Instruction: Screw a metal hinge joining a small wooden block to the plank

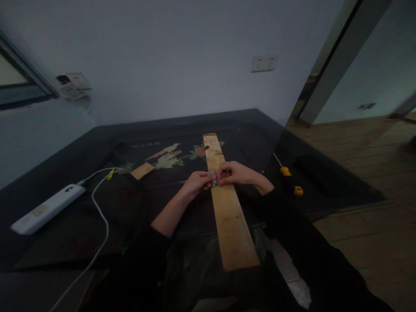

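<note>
A long wooden board (pixel 230 221) lies lengthwise in front of me, its near end reaching past the table edge over my lap. Around the middle of the board is a small silvery metal piece (pixel 213 178), hinge-like in look but too small to be sure. My left hand (pixel 199 182) pinches this metal piece from the left. From the right, my right hand (pixel 235 172) has its fingertips pressed together just above the board, beside the metal. Whatever those fingertips hold is hidden.
The dark table (pixel 182 208) has a printed flower pattern. A screwdriver (pixel 287 175) with a yellow and black handle lies at right. On the left are a small wood block (pixel 142 170) and a white power strip (pixel 48 209) with its cable (pixel 104 221). A wall (pixel 175 65) stands behind.
</note>
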{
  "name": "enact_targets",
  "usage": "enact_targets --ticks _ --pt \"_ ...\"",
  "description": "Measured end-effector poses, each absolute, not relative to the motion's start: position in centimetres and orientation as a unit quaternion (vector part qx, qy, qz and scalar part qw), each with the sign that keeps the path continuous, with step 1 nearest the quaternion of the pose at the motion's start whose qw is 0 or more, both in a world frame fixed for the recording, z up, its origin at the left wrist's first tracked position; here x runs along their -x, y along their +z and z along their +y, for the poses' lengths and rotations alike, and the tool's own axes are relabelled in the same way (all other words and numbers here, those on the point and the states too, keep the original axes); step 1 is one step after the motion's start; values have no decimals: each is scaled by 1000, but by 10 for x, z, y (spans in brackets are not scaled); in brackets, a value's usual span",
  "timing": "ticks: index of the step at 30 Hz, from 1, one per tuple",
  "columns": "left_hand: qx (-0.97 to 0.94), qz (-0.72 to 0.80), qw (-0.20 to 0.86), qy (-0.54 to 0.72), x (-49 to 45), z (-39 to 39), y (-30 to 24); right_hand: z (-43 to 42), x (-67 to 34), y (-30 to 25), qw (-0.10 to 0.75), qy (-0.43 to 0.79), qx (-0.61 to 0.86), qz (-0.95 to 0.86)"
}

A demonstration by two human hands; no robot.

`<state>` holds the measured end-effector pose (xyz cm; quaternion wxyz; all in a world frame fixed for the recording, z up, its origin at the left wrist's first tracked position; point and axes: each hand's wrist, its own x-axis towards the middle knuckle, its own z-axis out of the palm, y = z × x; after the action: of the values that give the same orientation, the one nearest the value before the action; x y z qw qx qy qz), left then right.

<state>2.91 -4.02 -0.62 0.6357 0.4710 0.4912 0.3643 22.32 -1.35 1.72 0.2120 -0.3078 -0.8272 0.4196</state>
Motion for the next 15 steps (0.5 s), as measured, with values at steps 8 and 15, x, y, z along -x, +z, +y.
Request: enact_targets --ticks 8,15 --pt "-472 493 633 367 -30 -40 -6 -15 -224 27 287 475 315 -770" --pt "-483 489 632 359 -30 -41 -5 -7 -225 17 407 593 349 -601"
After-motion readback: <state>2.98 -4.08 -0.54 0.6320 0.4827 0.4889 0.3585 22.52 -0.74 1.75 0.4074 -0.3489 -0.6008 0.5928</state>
